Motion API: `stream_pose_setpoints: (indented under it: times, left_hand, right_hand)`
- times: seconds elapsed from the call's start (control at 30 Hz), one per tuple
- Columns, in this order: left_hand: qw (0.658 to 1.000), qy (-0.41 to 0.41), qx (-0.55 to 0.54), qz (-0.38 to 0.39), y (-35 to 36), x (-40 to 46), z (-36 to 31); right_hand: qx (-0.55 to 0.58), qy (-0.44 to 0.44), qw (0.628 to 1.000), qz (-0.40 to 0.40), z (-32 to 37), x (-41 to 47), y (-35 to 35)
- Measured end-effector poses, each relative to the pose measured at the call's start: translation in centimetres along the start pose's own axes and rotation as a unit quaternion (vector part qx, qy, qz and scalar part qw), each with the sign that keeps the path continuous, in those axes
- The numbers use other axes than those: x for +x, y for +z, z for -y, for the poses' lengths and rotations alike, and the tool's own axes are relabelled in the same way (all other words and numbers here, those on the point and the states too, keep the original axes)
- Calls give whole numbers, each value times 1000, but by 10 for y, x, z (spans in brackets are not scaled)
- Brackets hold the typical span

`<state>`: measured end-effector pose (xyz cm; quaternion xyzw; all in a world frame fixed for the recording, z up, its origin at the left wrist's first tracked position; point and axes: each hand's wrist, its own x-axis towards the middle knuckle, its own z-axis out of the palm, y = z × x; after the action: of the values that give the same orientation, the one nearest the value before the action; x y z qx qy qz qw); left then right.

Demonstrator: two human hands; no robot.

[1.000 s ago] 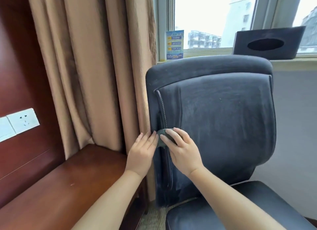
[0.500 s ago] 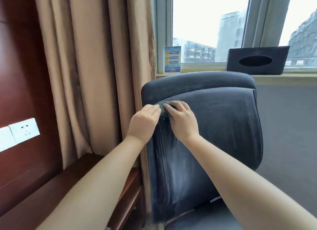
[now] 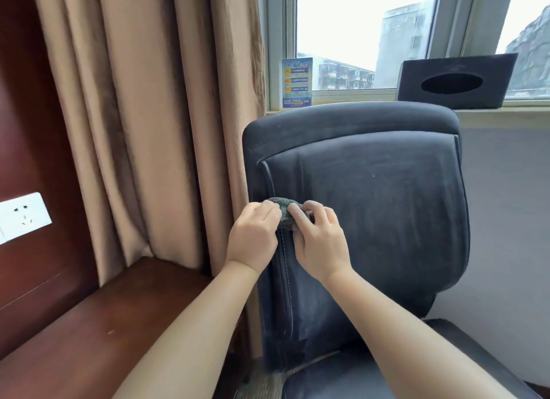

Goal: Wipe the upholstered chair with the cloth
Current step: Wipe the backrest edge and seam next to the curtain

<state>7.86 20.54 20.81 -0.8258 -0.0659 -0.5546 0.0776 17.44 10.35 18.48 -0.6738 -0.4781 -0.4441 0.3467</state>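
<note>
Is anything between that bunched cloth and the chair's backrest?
Nothing visible. Both the left hand and right hand grip the cloth, pressing it straight against the left seam of the chair backrest.

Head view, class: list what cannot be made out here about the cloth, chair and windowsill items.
- Cloth: mostly covered by the left hand and right hand; its full size is hidden.
- Chair: base cut off by the bottom edge; seat partly behind the forearms.
- Blue card: print too small to read.
- Tissue box: opening too dark to see inside.
</note>
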Motion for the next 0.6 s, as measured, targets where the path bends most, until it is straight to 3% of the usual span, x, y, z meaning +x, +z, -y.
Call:
stream_pose_setpoints:
  times: [0.6]
  left_hand:
    - [979,-167,-112,-24,9,-78,-27]
  right_hand:
    - [40,21,998,35,11,-71,4]
